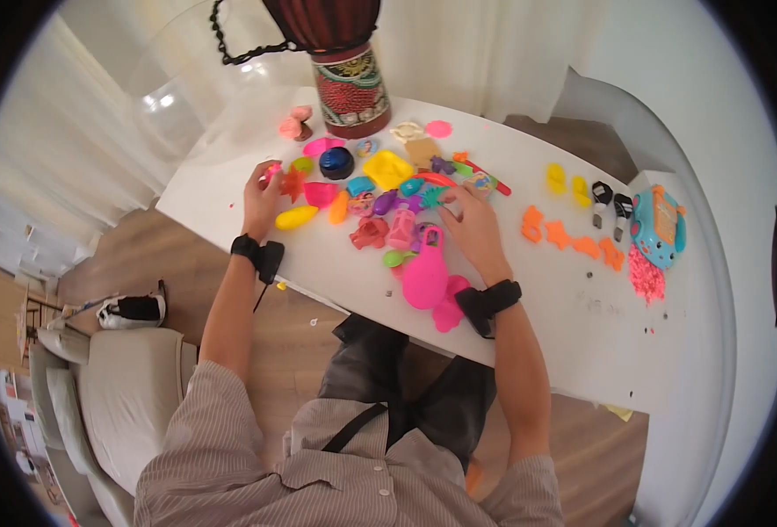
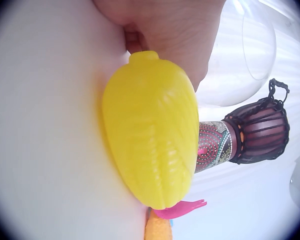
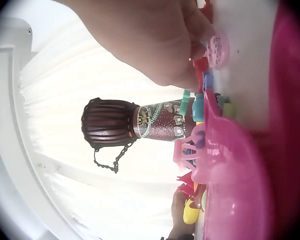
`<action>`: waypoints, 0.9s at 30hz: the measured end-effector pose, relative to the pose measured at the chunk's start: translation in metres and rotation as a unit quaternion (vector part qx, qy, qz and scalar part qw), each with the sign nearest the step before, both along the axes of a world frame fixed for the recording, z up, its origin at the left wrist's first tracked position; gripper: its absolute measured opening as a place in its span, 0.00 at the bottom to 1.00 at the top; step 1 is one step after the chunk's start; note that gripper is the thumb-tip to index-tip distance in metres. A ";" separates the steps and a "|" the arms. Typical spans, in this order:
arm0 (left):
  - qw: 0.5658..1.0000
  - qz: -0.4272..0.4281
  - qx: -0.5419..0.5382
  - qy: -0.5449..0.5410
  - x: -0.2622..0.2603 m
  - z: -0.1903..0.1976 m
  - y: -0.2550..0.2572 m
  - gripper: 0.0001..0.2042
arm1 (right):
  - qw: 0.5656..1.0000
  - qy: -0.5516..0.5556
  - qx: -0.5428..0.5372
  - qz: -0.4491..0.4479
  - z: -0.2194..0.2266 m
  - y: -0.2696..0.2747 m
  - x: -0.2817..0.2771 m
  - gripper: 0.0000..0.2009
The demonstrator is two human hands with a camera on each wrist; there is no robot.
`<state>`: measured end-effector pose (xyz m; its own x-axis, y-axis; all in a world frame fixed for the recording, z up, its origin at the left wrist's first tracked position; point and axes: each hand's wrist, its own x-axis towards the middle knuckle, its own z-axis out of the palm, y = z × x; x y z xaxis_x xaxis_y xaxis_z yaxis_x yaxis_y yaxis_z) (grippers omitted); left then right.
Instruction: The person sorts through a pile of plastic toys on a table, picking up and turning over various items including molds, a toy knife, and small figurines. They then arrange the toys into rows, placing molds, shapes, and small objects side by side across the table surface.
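In the head view my left hand (image 1: 261, 200) pinches a small hot-pink piece (image 1: 272, 171) at the left of a toy pile. Just in front of that hand lies a yellow ridged toy (image 1: 296, 218), which covers the fingers in the left wrist view. An orange-red toy (image 1: 292, 184) is beside the fingertips. My right hand (image 1: 474, 227) reaches over the pile's right side, thumb and forefinger on a spiky teal-green piece (image 1: 431, 196). The same green piece (image 3: 185, 102) shows past the hand in the right wrist view. A pink toy (image 1: 425, 274) lies below the right wrist.
A carved drum (image 1: 353, 88) stands behind the pile. To the right are orange pieces (image 1: 557, 234), yellow pieces (image 1: 555, 178), a blue toy case (image 1: 656, 227) and pink bits (image 1: 646, 277). A dark blue round item (image 1: 336, 162) sits among the toys.
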<state>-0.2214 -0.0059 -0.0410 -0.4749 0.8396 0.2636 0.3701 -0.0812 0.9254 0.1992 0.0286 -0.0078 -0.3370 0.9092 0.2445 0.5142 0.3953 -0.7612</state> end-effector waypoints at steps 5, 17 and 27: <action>0.999 -0.020 0.025 -0.007 -0.011 -0.016 0.009 0.11 | 0.961 0.164 0.218 -0.049 -0.003 0.013 -0.001 0.08; 0.999 -0.036 0.003 -0.021 -0.008 -0.010 0.008 0.10 | 0.925 0.278 -0.008 -0.259 0.033 0.024 0.178 0.14; 1.000 -0.015 -0.006 0.009 -0.010 -0.009 0.007 0.10 | 0.908 0.288 -0.209 -0.222 0.047 -0.075 0.267 0.23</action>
<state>-0.2311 0.0006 -0.0499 -0.4452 0.8565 0.2613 0.3848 -0.0805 0.9195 0.4660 -0.0461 0.0394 0.1607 0.9779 -0.1338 0.0214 -0.1389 -0.9901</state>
